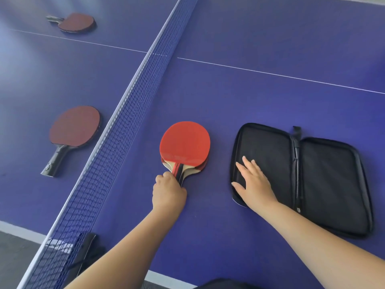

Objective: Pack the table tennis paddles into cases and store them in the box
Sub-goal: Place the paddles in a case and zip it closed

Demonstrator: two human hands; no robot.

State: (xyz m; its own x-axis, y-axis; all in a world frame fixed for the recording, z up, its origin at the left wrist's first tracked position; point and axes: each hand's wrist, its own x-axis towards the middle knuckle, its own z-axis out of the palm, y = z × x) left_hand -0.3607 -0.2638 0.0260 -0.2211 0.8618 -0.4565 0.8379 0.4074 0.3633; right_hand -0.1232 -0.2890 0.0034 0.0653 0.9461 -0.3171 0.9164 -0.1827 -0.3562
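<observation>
A bright red paddle [185, 141] lies stacked on a second paddle whose edge shows beneath it, right of the net. My left hand [168, 189] grips the handles of this pair. A black zip case [302, 176] lies open flat to the right. My right hand [253, 180] rests with fingers spread on the case's left half. Beyond the net, a dark red paddle with a black handle [73, 130] lies at the left. Another dark red paddle [76, 22] lies at the far left corner.
The blue table tennis table [250, 97] fills the view, crossed by the net [129, 109] running diagonally. The net clamp [85, 251] sits at the table's near edge. Part of a dark object [223, 284] shows at the bottom edge.
</observation>
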